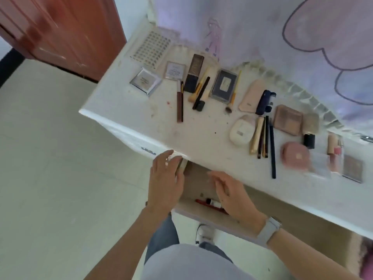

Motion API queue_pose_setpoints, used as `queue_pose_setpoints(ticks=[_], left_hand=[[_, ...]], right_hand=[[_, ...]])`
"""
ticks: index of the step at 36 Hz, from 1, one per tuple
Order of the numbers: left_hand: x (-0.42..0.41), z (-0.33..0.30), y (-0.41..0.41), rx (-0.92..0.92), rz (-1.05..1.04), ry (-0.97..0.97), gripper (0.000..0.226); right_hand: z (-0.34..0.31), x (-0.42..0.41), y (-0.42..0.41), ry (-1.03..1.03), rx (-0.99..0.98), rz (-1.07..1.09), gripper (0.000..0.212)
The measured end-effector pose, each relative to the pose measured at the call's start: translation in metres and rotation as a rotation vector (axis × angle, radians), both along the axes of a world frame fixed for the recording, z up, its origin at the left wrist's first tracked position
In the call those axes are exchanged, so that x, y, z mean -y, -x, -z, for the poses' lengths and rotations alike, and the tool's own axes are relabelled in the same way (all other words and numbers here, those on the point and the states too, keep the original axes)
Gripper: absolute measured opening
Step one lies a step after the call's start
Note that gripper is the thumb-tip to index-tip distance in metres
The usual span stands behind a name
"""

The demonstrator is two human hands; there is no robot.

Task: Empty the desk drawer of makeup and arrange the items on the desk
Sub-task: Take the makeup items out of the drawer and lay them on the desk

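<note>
Home bedroom, white vanity desk [141, 110] w/ makeup, wooden door [60, 33], tiled floor [50, 158]

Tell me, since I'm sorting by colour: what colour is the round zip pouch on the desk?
Pink; the round zip pouch shows in the head view, right side of the desk.

Nothing is showing legibly: the clear square case [174, 70] and the silver compact [145, 81] on the bench [125, 110] are carrying printed lines too blurred to read.
</note>
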State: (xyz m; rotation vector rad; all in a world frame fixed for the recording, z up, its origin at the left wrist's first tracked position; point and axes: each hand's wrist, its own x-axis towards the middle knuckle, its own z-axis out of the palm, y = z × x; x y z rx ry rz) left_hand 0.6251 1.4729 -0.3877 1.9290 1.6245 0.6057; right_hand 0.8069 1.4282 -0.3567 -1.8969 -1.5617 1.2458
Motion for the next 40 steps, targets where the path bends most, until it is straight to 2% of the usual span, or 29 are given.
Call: queue_pose_setpoints(ticks=[6,10,13,16,18,20,22,24,29,35,40], left_hand=[[0.072,0.028,-0.043,-0.149,0.017,0.164,0.033],[0.084,0.053,-0.055,-0.364,0.066,0.276,0.043],[0.082,0.066,-0.059,-0.546,0.119,0.269,0.04],[0.077,0.072,-0.06,-0.624,0.149,0.201,0.038],[0.079,0.077,-0.058,-0.622,0.139,0.143,0.037],[0.084,0.084,-0.054,-0.607,0.113,0.004,0.04],[0.092,0.092,-0.052,-0.595,0.082,-0.161,0.051],[0.096,0.097,-0.051,-0.585,0.071,-0.242,0.058],[0.094,0.1,-0.052,-0.592,0.044,-0.262,0.054],[0.096,0.095,-0.053,-0.572,0.052,-0.247,0.055],[0.093,0.081,-0.06,-0.614,0.078,-0.04,0.039]], right_hand=[[0.04,0.07,-0.051,0.168,0.073,-0.104,0.03],[0.071,0.073,-0.076,0.253,0.093,-0.108,0.035],[0.091,0.069,-0.079,0.288,0.101,-0.144,0.04],[0.111,0.064,-0.075,0.275,0.13,-0.23,0.042],[0.122,0.061,-0.067,0.28,0.145,-0.286,0.045],[0.133,0.058,-0.059,0.279,0.171,-0.305,0.043],[0.139,0.056,-0.053,0.306,0.193,-0.308,0.032],[0.139,0.053,-0.049,0.365,0.182,-0.324,0.033],[0.138,0.05,-0.051,0.435,0.262,-0.348,0.032],[0.123,0.054,-0.059,0.431,0.211,-0.323,0.017],[0.112,0.063,-0.064,0.454,0.187,-0.271,0.018]])
